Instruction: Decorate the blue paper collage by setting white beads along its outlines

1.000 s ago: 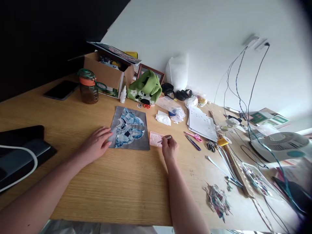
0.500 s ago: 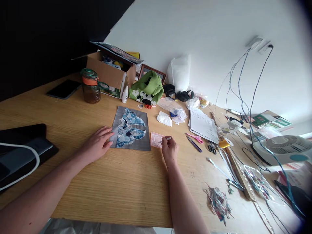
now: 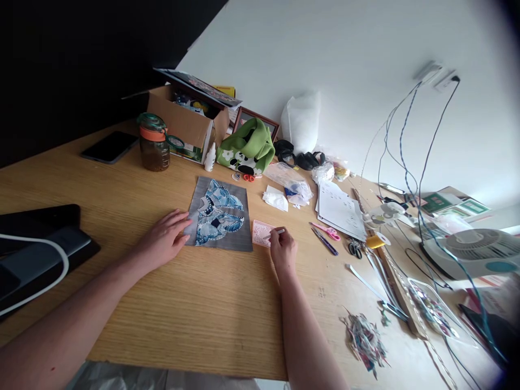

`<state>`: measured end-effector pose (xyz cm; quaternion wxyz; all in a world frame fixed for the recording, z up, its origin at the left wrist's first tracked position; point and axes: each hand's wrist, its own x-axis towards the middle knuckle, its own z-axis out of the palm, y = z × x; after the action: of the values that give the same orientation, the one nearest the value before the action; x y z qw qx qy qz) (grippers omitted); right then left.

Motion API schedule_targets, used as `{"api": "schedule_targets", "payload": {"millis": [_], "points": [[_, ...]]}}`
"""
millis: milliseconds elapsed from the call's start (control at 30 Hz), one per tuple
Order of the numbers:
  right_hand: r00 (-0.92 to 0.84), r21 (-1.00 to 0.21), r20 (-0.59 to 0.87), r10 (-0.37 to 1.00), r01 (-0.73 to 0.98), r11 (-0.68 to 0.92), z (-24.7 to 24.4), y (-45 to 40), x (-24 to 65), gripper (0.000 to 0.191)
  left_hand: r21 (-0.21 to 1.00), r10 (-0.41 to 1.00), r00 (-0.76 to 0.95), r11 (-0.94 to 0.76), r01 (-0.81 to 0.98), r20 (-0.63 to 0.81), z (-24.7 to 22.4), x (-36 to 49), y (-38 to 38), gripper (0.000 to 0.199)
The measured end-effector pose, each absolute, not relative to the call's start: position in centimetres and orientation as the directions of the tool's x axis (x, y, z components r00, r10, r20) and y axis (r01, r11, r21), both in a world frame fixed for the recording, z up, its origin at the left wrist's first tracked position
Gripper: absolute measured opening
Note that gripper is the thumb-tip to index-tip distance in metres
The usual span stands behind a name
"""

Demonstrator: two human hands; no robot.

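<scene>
A grey cloth [image 3: 239, 241] lies flat on the wooden table, bearing a blue patchwork shape [image 3: 219, 214] edged with white beads. At its left edge rests my left hand [image 3: 168, 233], fingers stretched out and touching the cloth. Just right of the cloth is a small pink tray [image 3: 259, 232] holding tiny pale pieces too small to make out. My right hand [image 3: 284, 249] is closed around a thin, pale pen-like stick [image 3: 278, 232], its tip over the tray. Beyond the tray lies a crumpled white tissue [image 3: 275, 199].
Pink scissors [image 3: 327, 231], a dark pen [image 3: 324, 241] and paper sheets [image 3: 339, 208] lie to the right. Behind stand a lidded jar [image 3: 154, 149], a white bottle [image 3: 210, 158], a green bag [image 3: 249, 146] and a cardboard box [image 3: 182, 124]. Cables [image 3: 422, 211] hang near a fan [image 3: 467, 252].
The whole view has shifted slightly. Both hands keep nearly the same places: the left on the cloth's edge, the right with the stick over the pink tray.
</scene>
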<state>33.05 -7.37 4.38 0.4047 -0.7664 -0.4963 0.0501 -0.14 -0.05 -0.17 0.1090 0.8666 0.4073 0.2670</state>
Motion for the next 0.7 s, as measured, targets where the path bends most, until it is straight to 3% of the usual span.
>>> {"api": "schedule_targets", "payload": {"millis": [367, 533, 700], "points": [[0.541, -0.72, 0.329, 0.774, 0.674, -0.165, 4.2, -7.3, 33.1, 0.026, 0.439, 0.797, 0.518, -0.603, 0.666, 0.309, 0.5, 0.1, -0.2, 0.048], [0.582, -0.8, 0.352, 0.733, 0.593, -0.087, 4.8, -7.6, 32.4, 0.027, 0.46, 0.809, 0.503, -0.587, 0.666, 0.303, 0.6, 0.3, -0.3, 0.044], [0.52, -0.858, 0.321, 0.791, 0.513, 0.011, 5.8, -7.6, 29.6, 0.03, 0.455, 0.821, 0.491, -0.57, 0.684, 0.291, 1.1, 0.5, -0.8, 0.041]]}}
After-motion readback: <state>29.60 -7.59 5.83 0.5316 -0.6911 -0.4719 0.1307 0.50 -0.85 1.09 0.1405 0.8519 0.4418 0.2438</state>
